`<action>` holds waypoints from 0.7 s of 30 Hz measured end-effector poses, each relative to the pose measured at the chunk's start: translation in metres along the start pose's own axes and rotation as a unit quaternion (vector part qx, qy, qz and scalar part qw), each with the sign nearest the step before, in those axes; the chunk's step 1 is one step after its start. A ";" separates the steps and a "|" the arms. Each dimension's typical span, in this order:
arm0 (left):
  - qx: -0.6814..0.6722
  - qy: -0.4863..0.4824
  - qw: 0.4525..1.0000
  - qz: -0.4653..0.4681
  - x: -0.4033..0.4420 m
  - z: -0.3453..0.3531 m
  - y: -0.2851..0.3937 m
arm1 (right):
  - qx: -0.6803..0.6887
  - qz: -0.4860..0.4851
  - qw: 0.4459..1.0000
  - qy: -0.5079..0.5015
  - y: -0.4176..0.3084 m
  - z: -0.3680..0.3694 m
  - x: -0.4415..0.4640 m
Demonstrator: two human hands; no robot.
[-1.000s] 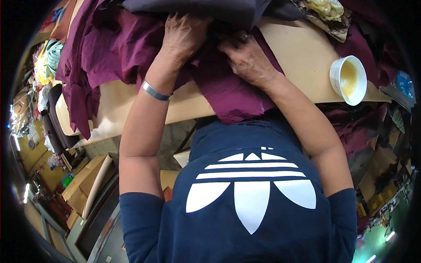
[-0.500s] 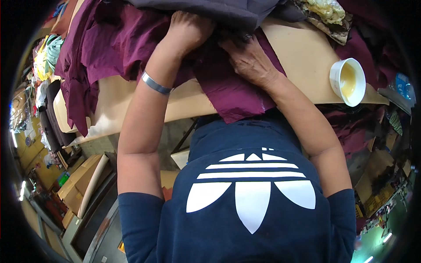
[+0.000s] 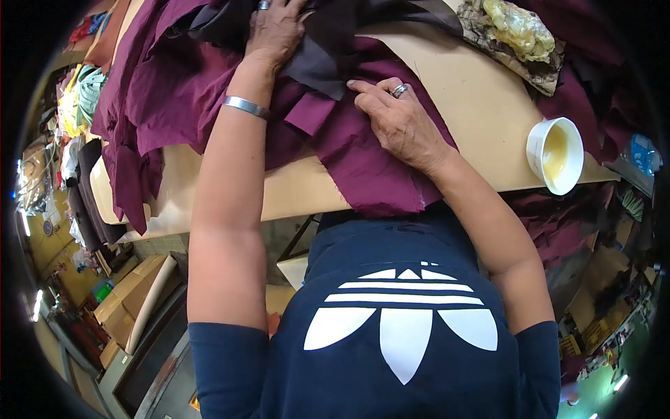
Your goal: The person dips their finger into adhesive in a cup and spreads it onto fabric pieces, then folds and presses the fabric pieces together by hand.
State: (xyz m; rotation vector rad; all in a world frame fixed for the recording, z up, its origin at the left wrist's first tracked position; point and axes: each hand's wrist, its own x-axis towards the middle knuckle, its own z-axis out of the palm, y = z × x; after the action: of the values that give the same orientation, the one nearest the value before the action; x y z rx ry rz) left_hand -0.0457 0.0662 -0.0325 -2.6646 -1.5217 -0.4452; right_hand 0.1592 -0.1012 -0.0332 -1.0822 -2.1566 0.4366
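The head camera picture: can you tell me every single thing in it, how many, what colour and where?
Maroon cloth: several pieces, maroon, over the table and right side
Dark cloth: count unclear, dark grey, top middle
Table: one, tan, under the cloth
Bowl: one, white, table's right end
Yellowish stuff: one lot, inside the bowl
Crumpled clump: one, pale yellow, top right
Cardboard: count unclear, brown, lower left
Clutter: too much to count, mixed colours, both edges
Shirt: one, navy with white print, bottom middle
Bracelet: one, silver, left wrist
Left hand: one, top middle
Right hand: one, on maroon cloth
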 end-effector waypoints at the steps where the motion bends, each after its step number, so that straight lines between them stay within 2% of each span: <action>1: -0.016 0.028 0.999 -0.007 0.000 -0.009 0.007 | 0.007 0.001 1.000 -0.003 0.000 0.000 0.000; 2: -0.035 0.021 0.999 -0.027 0.001 -0.009 0.002 | 0.015 0.002 1.000 -0.006 0.000 -0.001 -0.001; 4: 0.027 0.132 0.990 0.035 -0.001 0.037 -0.044 | 0.023 0.001 1.000 0.000 0.000 -0.001 0.000; 7: 0.012 0.038 0.999 -0.021 0.003 0.027 -0.046 | 0.024 0.004 1.000 0.002 0.000 0.000 0.000; 10: -0.168 0.074 0.971 -0.153 0.007 0.006 -0.026 | 0.024 0.002 1.000 0.008 0.000 -0.001 0.000; 11: -0.355 0.097 0.921 -0.126 0.009 -0.003 -0.020 | 0.025 -0.001 1.000 0.011 -0.001 -0.001 0.001; 12: -0.321 0.101 0.931 -0.143 0.005 -0.016 -0.015 | 0.014 -0.004 1.000 0.013 -0.001 0.000 0.000; 13: -0.290 0.158 0.938 -0.103 0.001 -0.040 0.005 | 0.003 -0.006 1.000 0.016 0.000 0.001 0.000; 14: -0.342 0.235 0.908 -0.067 -0.003 -0.060 0.035 | -0.008 -0.009 1.000 0.020 0.000 0.002 -0.001; 15: -0.270 0.230 0.934 -0.051 -0.020 -0.082 0.054 | -0.002 -0.004 1.000 0.010 0.000 0.002 -0.001; 17: -0.320 0.182 0.912 0.181 -0.034 -0.098 0.095 | 0.011 0.004 1.000 -0.010 0.000 0.000 -0.001; 18: -0.189 0.072 0.944 0.261 -0.040 -0.113 0.110 | 0.020 0.006 1.000 0.005 0.001 0.004 -0.004; 19: -0.193 0.004 0.947 0.256 -0.050 -0.105 0.119 | 0.029 0.007 0.999 0.020 0.003 0.010 -0.008; 20: -0.120 -0.067 0.966 0.219 -0.061 -0.098 0.124 | 0.038 0.008 0.999 0.035 0.004 0.012 -0.008; 21: -0.112 -0.077 0.973 0.185 -0.068 -0.089 0.120 | 0.006 -0.026 0.999 0.029 0.007 0.009 -0.007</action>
State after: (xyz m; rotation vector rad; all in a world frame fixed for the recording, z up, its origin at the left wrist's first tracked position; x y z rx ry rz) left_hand 0.0037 -0.0686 0.0477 -3.1307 -1.0126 -0.4164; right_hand 0.1593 -0.1024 -0.0464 -1.0172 -2.1227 0.3893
